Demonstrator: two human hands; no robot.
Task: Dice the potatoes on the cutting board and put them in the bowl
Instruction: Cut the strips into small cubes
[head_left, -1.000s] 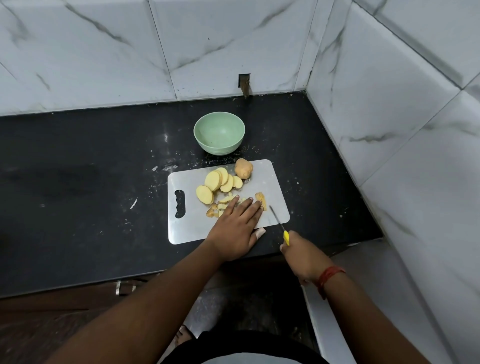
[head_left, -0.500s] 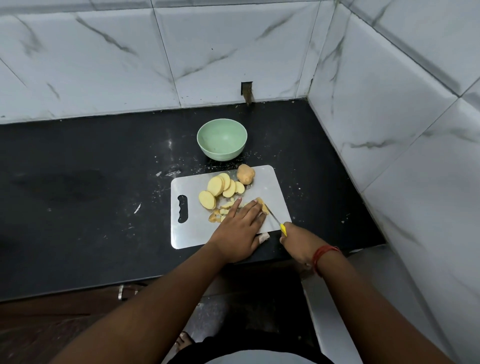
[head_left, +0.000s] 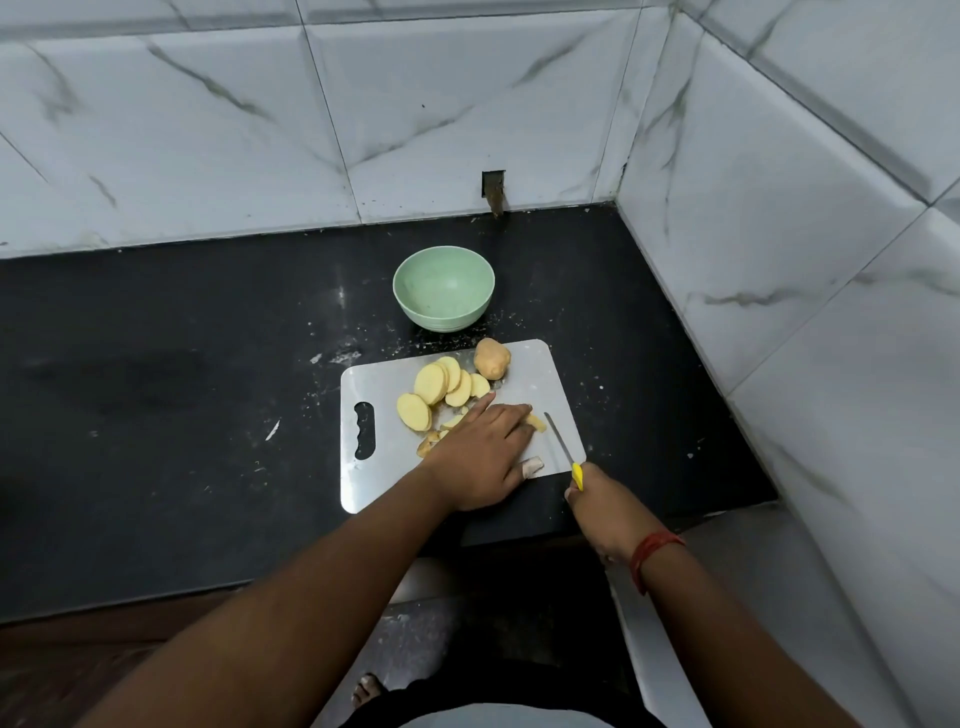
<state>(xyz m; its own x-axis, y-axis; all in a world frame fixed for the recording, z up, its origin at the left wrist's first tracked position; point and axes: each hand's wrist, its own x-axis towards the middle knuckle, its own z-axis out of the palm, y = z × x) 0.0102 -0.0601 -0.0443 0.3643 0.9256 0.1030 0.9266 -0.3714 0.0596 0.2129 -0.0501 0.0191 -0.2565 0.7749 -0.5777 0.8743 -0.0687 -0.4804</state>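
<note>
A steel cutting board (head_left: 384, 478) lies on the black counter. On it are several pale potato slices (head_left: 439, 387) fanned out, an unpeeled potato piece (head_left: 491, 358) at the far edge, and small cut pieces (head_left: 536, 423) partly hidden under my fingers. My left hand (head_left: 485, 452) lies flat with straight fingers pressing on those pieces. My right hand (head_left: 602, 506) grips the yellow handle of a knife (head_left: 560, 444), whose blade lies on the board just right of the left hand. A green bowl (head_left: 444, 287) stands empty behind the board.
Marble-tiled walls close the counter (head_left: 171, 374) at the back and right. White crumbs dot the counter around the board. The counter's front edge runs just under my wrists; a bare foot (head_left: 368, 690) shows on the floor below.
The camera tipped up, so everything sits lower in view. The knife blade moved in beside the left fingers and then back a little to the right. My left hand stayed on the pieces.
</note>
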